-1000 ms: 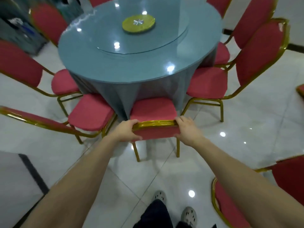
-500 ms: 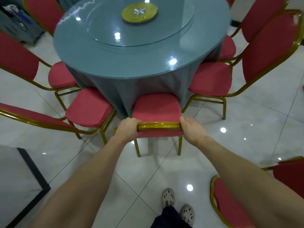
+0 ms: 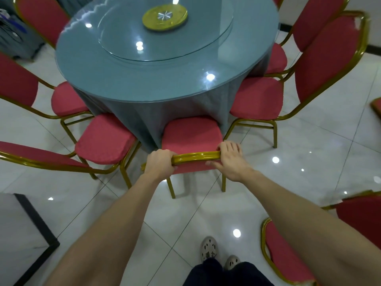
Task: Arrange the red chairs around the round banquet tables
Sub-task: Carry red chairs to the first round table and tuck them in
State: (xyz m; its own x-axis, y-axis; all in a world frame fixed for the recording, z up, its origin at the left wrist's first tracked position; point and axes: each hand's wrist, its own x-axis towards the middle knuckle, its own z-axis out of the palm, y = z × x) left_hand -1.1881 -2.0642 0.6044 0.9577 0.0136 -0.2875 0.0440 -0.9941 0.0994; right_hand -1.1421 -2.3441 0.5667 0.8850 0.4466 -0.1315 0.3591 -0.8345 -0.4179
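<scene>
Inspector: White glossy tile floor [image 3: 309, 162] confirmed. Report the table.

Operator: Round table [image 3: 144, 83], grey-blue cloth, glass top. A glass turntable [image 3: 185, 42] with a gold disc [image 3: 165, 16] sits at its centre.

Inspector: Position of the red chair?

Operator: The red chair [image 3: 191, 133] stands on the floor at the table's near edge, seat front against the hanging cloth, backrest toward the person. It sits between the left neighbour chair [image 3: 103, 143] and the right neighbour chair [image 3: 257, 100], apart from both.

Inspector: Hand status?

Operator: Left hand [image 3: 161, 162] grips the left end of the gold top rail, fingers [image 3: 166, 153] curled round it. Right hand [image 3: 229, 162] holds the right end, fingers laid over the rail and thumb on the backrest's near face.

Inspector: Other items?

Operator: One spare chair [image 3: 284, 256] stands on the floor at the person's right.
</scene>
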